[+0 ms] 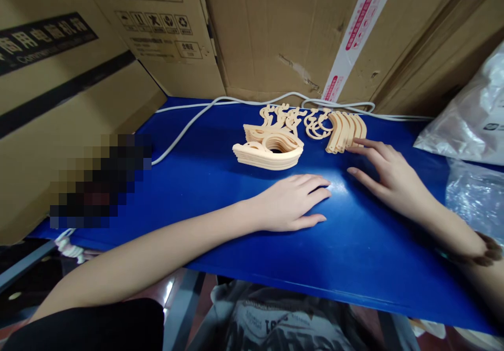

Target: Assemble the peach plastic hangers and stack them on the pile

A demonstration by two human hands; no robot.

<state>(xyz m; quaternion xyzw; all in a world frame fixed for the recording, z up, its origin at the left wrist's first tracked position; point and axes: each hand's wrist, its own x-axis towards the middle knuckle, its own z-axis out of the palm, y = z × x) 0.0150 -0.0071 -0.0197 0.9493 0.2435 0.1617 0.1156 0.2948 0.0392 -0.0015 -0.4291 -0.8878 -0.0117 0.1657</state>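
My left hand [293,201] lies flat on the blue table [220,193], fingers stretched out, holding nothing. My right hand [388,175] rests open beside it, its fingertips reaching to a row of peach plastic pieces [346,130] standing on edge. A flat stack of peach hanger-shaped parts [270,149] sits just beyond my left hand, apart from it. Several loose peach hooks [295,117] lie behind the stack near the wall of boxes.
Cardboard boxes [275,31] wall in the table at the back and left. A white cable [189,125] runs along the back edge. Clear plastic bags [472,115] lie at the right. A pixelated patch covers part of the left box.
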